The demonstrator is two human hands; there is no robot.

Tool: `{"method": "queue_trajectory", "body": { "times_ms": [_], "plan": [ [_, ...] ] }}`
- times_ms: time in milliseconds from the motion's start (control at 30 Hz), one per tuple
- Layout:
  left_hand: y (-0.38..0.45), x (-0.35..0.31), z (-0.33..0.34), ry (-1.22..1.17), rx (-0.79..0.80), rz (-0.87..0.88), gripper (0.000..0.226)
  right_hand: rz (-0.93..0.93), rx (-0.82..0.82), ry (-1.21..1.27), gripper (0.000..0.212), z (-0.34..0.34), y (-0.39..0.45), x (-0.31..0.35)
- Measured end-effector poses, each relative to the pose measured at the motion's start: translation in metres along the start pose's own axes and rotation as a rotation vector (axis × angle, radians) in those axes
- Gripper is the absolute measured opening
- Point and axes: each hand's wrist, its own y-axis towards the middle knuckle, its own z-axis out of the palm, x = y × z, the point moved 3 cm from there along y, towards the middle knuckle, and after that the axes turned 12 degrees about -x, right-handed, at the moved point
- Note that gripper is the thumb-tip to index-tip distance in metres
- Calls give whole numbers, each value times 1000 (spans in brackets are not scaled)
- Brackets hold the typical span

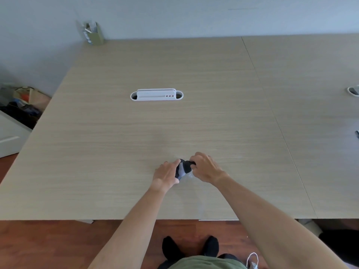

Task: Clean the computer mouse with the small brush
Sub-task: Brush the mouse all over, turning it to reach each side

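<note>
A dark computer mouse (182,168) with a lighter grey patch sits between both hands near the front middle of the wooden desk (136,142). My left hand (167,174) grips its left side. My right hand (206,168) is closed at the mouse's upper right end, fingers curled over something dark that touches the mouse. Whether that is the small brush I cannot tell; most of it is hidden in the fingers.
A white cable-port cover (156,94) is set into the desk's middle. A beige pen holder (95,34) stands at the back left corner. A second desk joins on the right, with a small object (353,91) at its edge. Bags (23,102) lie on the floor at left.
</note>
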Motion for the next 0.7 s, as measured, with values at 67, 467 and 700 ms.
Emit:
{"method": "queue_trajectory", "body": {
  "times_ms": [67, 467, 700],
  "plan": [
    [-3, 2, 0, 3, 43, 11, 84, -49, 44, -13, 18, 5, -2, 0],
    [-6, 0, 5, -26, 68, 29, 80, -207, 35, -52, 13, 3, -4, 4],
    [-5, -3, 2, -45, 57, -18, 70, -10, -147, -146, 19, -1, 4, 1]
  ]
}}
